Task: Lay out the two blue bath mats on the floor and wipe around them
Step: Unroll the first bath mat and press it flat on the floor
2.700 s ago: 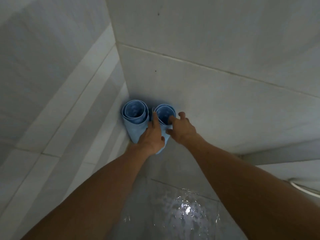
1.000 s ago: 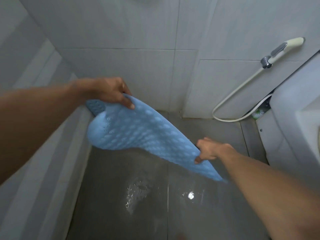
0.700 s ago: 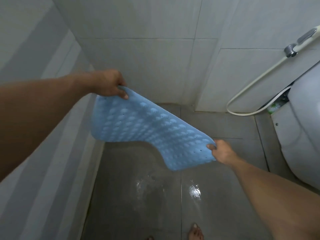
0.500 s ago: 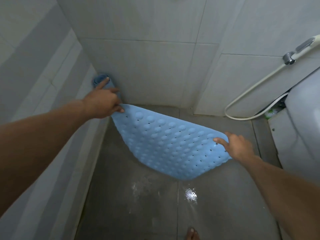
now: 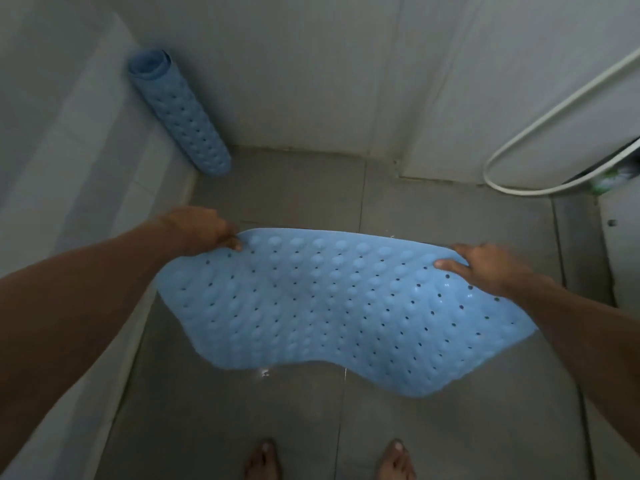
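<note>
An unrolled blue bath mat, dimpled and full of small holes, hangs wavy above the wet grey floor. My left hand grips its far left corner. My right hand grips its far right edge. The mat's near edge sags toward the floor; I cannot tell whether it touches. A second blue mat, still rolled, stands leaning in the far left corner against the wall.
White tiled walls close the left and far sides. A white hose loops down the wall at the far right, beside a white fixture. My bare feet stand at the near edge of the floor.
I took one rolled mat from the corner and opened it out between both hands. It has come lower and closer to me. The other roll stays in the corner.
</note>
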Demonstrator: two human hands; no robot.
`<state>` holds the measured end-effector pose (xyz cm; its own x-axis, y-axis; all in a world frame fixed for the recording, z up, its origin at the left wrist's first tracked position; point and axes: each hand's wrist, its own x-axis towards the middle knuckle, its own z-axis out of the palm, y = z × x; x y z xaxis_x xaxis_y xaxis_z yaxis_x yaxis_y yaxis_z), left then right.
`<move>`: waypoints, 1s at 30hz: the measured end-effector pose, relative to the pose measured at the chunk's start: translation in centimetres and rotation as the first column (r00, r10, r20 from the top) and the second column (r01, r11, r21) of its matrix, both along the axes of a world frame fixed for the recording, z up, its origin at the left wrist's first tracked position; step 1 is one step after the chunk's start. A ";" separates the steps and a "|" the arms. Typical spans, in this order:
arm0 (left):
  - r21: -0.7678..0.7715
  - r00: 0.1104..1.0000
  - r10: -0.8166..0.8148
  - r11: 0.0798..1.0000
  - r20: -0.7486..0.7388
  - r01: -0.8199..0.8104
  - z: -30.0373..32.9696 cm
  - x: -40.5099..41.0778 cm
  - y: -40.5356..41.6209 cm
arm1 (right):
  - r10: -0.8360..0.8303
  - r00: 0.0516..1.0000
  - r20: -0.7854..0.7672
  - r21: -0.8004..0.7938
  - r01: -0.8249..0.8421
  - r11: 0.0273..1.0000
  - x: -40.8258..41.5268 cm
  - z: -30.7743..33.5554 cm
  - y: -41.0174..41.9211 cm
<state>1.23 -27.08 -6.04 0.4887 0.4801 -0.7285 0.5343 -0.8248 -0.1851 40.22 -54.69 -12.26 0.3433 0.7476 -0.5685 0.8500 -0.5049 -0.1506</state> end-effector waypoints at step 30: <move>0.135 0.639 0.371 0.789 0.674 -0.599 -41.6 8.8 4.8 | -0.388 0.905 0.176 0.461 0.272 0.844 0.5 -37.1 4.5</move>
<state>10.01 -22.28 -47.69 0.3755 0.9169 -0.1355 0.9251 -0.3620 0.1144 40.72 -50.16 -49.39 0.7004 0.7082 -0.0890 0.6809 -0.7003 -0.2144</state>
